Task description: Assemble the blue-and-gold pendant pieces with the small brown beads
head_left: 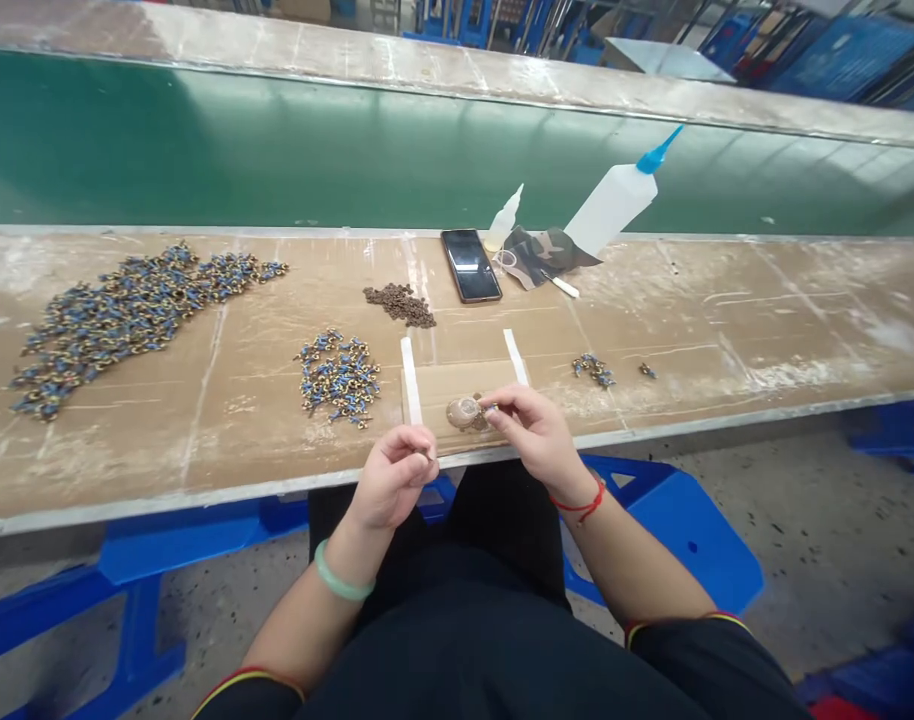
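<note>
Right fingers (514, 397) clamped on small blue piece (491, 409), 3 o'clock of round dish (464, 411); left fingers (410, 438) clamped on dark piece (427, 455). Apparently early: blue-gold group (594, 370) at 2 o'clock small, heap (138, 318) at 10 o'clock large.

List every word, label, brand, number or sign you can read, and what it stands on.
No text can be read.
Phone: nothing legible.
White bottle with blue nozzle: no lettering visible.
Round dish by the right hand: too small to tell.
Blue background items: too blurred.
</note>
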`<state>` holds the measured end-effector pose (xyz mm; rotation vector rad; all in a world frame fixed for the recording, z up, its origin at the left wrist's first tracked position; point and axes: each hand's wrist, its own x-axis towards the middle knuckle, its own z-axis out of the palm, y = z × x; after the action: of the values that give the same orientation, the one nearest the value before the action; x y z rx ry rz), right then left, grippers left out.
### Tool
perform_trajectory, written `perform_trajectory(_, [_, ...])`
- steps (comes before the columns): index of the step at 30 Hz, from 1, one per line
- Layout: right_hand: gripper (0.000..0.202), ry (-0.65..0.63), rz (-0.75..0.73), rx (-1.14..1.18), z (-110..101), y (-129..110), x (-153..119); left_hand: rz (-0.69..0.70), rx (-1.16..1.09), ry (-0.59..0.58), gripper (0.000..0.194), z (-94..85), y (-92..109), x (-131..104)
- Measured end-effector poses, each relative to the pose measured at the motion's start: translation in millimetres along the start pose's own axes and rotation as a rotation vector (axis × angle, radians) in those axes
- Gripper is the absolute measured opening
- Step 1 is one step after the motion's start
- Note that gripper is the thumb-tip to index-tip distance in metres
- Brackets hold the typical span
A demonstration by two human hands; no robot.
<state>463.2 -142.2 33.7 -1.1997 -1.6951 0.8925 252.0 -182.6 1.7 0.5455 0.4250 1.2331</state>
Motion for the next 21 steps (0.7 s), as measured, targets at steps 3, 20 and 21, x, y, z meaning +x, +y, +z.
perform_trajectory(3, [0.022, -0.004, -0.03, -0.076, -1.9, 3.9, -0.9, 0.014, 0.041, 0.02, 0.021, -1.5, -6.4, 0.0])
perform_trajectory(20, [0.011, -0.071, -0.118, -0.229, -12.3, -3.1, -0.2, 0.033, 0.114, 0.08, 0.03, 9.4, -12.0, -0.1])
perform_trajectory(21, [0.011, -0.078, -0.119, -0.236, -12.8, -3.7, 0.2, 0.034, 0.112, 0.082, 0.03, 9.6, -12.1, 0.0])
